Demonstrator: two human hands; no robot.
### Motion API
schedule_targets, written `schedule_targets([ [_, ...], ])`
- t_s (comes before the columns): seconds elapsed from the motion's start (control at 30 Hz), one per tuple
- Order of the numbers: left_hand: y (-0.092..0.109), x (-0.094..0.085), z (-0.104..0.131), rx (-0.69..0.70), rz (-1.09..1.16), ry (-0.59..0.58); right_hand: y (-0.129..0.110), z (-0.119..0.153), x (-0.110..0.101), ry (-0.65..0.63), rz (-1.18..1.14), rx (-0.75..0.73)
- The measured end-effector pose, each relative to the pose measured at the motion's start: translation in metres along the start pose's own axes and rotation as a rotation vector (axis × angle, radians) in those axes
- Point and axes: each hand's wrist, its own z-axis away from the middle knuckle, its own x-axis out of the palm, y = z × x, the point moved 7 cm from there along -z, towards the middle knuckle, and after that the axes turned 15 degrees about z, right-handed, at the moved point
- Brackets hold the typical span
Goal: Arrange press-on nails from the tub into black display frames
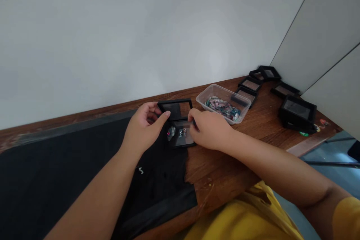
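A small black display case (180, 143) with clear panes lies hinged apart, its lid (174, 110) tilted up at the back. My left hand (146, 125) grips the lid's left side, thumb in front and fingers behind. Against the right edge of the case, my right hand (209, 128) has its fingers curled round the frame; its fingertips are partly hidden. Inside the lower half, small shiny pieces (182, 132) sit near the middle. A silvery piece with a pink spot (171, 132) is at the left.
Right of the case stands a clear plastic tub (244, 102) holding many small colourful pieces (222, 108). Several black frames (250, 83) lie behind it, and more are stacked (298, 110) at the right. Black sheeting (70, 165) covers the left of the wooden table (225, 165). A white wall rises behind.
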Motion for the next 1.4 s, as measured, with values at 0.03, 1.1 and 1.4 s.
schedule_targets([
  [0.03,0.001,0.000,0.000,0.002,-0.011,-0.005,0.001,0.002,-0.003,-0.005,0.041,0.008],
  [1.1,0.007,0.003,0.004,0.041,-0.151,-0.044,0.006,0.005,0.017,-0.198,0.231,0.050],
  [1.4,0.010,0.004,0.005,0.076,-0.181,-0.053,0.005,0.003,0.010,-0.153,0.187,0.056],
])
